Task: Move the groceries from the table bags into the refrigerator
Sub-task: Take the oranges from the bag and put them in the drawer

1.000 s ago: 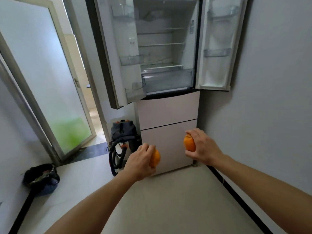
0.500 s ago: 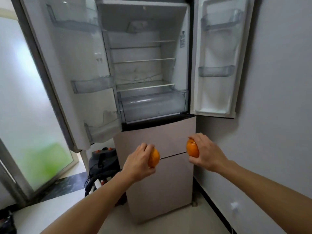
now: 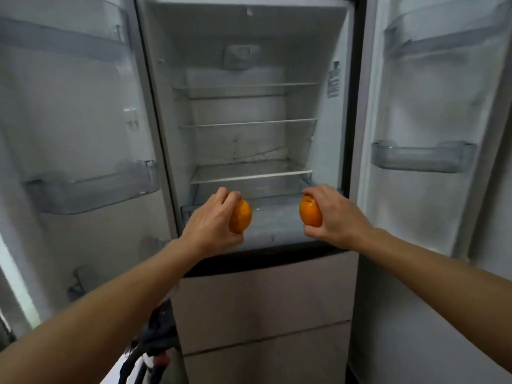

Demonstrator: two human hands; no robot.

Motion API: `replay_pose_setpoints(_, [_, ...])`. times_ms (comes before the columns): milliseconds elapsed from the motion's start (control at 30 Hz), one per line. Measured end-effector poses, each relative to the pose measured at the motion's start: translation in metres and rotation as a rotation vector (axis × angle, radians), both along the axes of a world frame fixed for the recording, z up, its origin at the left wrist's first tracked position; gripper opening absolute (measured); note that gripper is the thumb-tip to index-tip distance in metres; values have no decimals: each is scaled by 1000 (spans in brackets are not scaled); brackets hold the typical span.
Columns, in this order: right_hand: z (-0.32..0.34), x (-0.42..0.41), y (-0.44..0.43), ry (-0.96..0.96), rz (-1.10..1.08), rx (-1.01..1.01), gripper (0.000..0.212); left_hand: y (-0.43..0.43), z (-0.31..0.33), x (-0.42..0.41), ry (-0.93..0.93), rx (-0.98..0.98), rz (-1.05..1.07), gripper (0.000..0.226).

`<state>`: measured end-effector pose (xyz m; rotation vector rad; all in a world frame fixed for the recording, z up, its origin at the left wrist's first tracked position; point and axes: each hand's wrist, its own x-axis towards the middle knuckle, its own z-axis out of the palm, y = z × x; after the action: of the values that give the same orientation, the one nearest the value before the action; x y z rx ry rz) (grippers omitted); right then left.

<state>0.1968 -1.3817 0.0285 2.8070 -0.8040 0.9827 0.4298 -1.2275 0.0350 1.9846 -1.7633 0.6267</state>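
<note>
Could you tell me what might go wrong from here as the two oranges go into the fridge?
1. Both hands are full: the left hand and right hand each hold an orange, so neither can steady anything.
2. A round orange set on a flat glass shelf could roll out.

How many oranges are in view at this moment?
2. One orange is held in the left hand, the other orange in the right hand, both in front of the open fridge. Its visible shelves hold none.
</note>
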Motion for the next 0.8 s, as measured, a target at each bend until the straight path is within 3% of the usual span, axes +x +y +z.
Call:
replay_pose_setpoints(200, [54, 77, -92, 43, 0, -46, 78, -101, 41, 67, 47, -9, 54, 69])
replay_pose_setpoints(333, [68, 123, -148, 179, -71, -26, 75, -161, 47, 105, 76, 99, 101, 71])
replay_pose_setpoints(600, [22, 216, -233, 750, -55, 74, 59, -247, 5, 157, 16, 609, 206, 61])
replay_pose_setpoints(800, [-19, 281, -290, 875, 5, 117, 60, -313, -22, 186, -48, 738, 205, 64])
